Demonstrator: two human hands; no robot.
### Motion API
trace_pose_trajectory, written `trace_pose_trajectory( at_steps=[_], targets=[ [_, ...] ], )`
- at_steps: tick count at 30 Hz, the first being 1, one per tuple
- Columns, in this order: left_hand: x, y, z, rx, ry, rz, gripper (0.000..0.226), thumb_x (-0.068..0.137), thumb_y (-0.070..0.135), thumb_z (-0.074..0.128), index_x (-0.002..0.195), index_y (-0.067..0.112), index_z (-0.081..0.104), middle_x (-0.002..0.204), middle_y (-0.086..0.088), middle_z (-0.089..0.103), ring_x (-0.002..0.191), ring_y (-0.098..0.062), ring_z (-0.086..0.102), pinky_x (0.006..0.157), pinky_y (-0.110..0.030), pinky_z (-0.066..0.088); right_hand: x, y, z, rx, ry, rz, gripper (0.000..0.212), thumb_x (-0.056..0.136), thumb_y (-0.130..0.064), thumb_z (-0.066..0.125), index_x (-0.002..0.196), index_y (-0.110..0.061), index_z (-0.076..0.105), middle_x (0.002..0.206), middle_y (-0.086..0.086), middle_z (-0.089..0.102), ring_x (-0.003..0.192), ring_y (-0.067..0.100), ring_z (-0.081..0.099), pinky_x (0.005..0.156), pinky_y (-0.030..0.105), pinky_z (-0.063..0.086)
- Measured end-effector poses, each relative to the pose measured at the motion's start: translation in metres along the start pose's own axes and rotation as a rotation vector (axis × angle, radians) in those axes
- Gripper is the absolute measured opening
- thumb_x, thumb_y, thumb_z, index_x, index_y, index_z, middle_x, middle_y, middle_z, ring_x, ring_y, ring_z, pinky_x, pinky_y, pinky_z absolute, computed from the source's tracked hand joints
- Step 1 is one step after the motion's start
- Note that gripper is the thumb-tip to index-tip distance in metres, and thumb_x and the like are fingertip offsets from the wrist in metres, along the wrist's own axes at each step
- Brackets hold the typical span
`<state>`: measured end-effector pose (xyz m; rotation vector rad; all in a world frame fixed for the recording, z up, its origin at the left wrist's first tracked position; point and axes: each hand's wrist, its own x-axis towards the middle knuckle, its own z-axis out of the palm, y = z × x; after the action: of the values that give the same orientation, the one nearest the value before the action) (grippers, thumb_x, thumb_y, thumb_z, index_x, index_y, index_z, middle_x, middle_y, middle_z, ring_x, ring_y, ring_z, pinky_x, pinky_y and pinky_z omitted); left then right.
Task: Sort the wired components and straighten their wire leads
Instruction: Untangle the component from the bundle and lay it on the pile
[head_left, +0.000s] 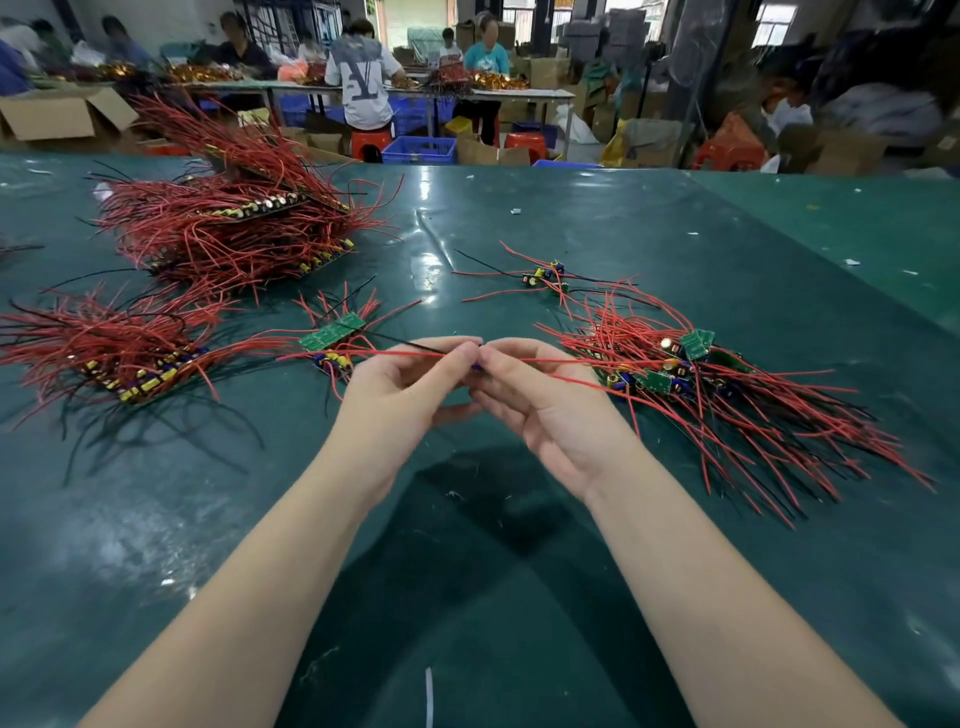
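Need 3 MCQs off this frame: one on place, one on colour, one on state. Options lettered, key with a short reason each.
1. Where does the loose, unsorted heap of wired boards lie?
A. right of the hands
B. on a stool
C. in a blue crate

2. What colour is the table cover?
A. white
B. dark green
C. yellow

3. What are the left hand and right hand doing?
A. resting flat on the table
B. both pinching wire leads between them
C. lifting a cardboard box

Key: 1 A, the heap spreads out on the table to the right; 2 B, the sheet is dark green throughout; 3 B, fingertips of both meet on the red and black leads above the table.
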<state>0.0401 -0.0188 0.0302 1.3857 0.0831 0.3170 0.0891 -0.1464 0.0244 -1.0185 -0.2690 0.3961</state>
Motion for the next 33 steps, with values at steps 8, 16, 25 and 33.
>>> trace_pose_trajectory(
  at_steps=[8, 16, 25, 33],
  targets=[
    [0.005, 0.001, -0.005, -0.268, 0.054, -0.042, 0.014, 0.093, 0.008, 0.055, 0.091, 0.003, 0.068, 0.081, -0.004, 0.074, 0.077, -0.012, 0.07, 0.068, -0.018, 0.055, 0.002, -0.007, -0.005, 0.03, 0.021, -0.05, 0.014, 0.085, 0.009, 0.06, 0.085, -0.004, 0.067, 0.074, 0.009, 0.072, 0.069, 0.017, 0.071, 0.069, 0.025, 0.057],
    [0.006, 0.001, -0.009, -0.405, 0.027, -0.099, 0.024, 0.072, 0.007, 0.067, 0.095, 0.003, 0.068, 0.082, -0.006, 0.073, 0.076, -0.011, 0.07, 0.069, -0.016, 0.055, 0.001, -0.009, -0.008, -0.042, 0.017, -0.082, 0.016, 0.082, 0.01, 0.064, 0.078, -0.005, 0.072, 0.078, 0.012, 0.073, 0.073, 0.022, 0.073, 0.068, 0.026, 0.057],
    [0.007, 0.002, -0.012, -0.448, 0.042, -0.094, 0.023, 0.07, 0.01, 0.068, 0.093, 0.004, 0.068, 0.079, -0.003, 0.073, 0.072, -0.008, 0.07, 0.068, -0.015, 0.054, 0.0, -0.013, -0.009, -0.166, -0.024, -0.096, 0.008, 0.074, -0.002, 0.073, 0.07, -0.009, 0.075, 0.072, 0.01, 0.073, 0.068, 0.021, 0.072, 0.064, 0.024, 0.057],
    [0.006, 0.004, -0.01, -0.511, 0.006, -0.139, 0.023, 0.07, 0.008, 0.067, 0.093, 0.004, 0.069, 0.078, -0.005, 0.073, 0.071, -0.009, 0.07, 0.066, -0.016, 0.055, 0.001, -0.014, -0.011, -0.024, 0.01, -0.029, 0.008, 0.064, -0.005, 0.074, 0.069, -0.009, 0.077, 0.074, 0.009, 0.074, 0.068, 0.018, 0.073, 0.063, 0.023, 0.057]
  ],
)
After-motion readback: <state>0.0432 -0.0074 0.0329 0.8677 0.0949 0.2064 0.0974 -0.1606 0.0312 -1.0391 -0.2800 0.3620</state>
